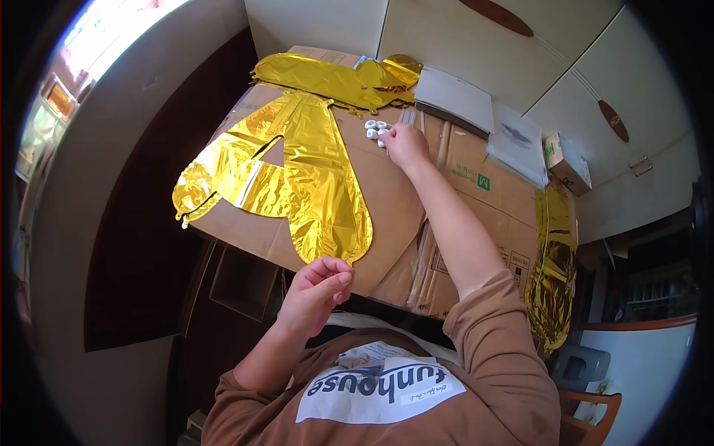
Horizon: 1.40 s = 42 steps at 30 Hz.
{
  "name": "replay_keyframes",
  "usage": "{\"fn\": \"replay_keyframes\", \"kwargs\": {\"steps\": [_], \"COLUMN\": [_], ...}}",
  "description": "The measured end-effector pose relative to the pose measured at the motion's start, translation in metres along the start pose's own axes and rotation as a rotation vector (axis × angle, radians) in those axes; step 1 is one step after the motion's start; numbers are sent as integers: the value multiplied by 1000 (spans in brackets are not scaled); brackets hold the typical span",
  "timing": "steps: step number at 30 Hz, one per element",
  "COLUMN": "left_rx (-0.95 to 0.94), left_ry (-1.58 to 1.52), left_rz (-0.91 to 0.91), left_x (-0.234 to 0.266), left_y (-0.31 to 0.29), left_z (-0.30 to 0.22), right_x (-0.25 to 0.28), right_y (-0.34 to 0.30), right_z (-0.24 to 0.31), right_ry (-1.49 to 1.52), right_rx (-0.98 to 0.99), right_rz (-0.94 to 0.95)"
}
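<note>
A flat gold foil balloon [327,186] shaped like the letter A lies on brown cardboard [390,223]. At its near rounded end is my left hand [316,297], thumb and index finger pressed together, the other fingers curled. Whether they pinch the balloon's edge or something small cannot be made out. My right hand [407,145] reaches to the far middle, its closed fingertips at a small cluster of white round pieces [371,125]. One piece is partly hidden at the fingertips. Thin pale sticks [407,116] lie just beyond that hand.
More folded gold foil [312,78] lies along the far edge, and another gold foil piece [552,267] hangs down at the right. A white flat box [455,100], a clear plastic packet [518,145] and a small carton [567,162] stand near the white cabinets [573,97].
</note>
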<state>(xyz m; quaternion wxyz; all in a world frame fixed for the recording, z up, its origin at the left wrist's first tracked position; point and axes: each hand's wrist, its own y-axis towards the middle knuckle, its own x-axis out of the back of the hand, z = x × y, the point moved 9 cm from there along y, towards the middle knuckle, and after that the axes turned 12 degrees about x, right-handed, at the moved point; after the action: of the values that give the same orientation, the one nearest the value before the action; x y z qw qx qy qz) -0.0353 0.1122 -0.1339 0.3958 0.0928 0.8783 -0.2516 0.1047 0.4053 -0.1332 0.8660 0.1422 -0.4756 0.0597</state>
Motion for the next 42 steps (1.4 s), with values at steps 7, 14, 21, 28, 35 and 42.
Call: {"fn": "replay_keyframes", "kwargs": {"steps": [7, 14, 21, 28, 35, 42], "left_rx": [7, 192, 214, 196, 208, 93], "left_ry": [154, 578, 1458, 1751, 1851, 1708], "left_rz": [18, -40, -149, -26, 85, 30], "left_x": [-2, 29, 82, 122, 120, 116], "left_y": [-2, -33, 2, 30, 32, 32], "left_z": [1, 32, 96, 143, 147, 122], "right_x": [23, 69, -76, -158, -158, -163], "right_y": [-27, -278, -418, -411, -392, -376], "right_z": [-43, 78, -67, -48, -13, 8], "right_ry": [326, 631, 461, 645, 622, 581], "right_rx": [-40, 334, -190, -69, 75, 169], "right_rz": [-101, 421, 356, 580, 521, 450]}}
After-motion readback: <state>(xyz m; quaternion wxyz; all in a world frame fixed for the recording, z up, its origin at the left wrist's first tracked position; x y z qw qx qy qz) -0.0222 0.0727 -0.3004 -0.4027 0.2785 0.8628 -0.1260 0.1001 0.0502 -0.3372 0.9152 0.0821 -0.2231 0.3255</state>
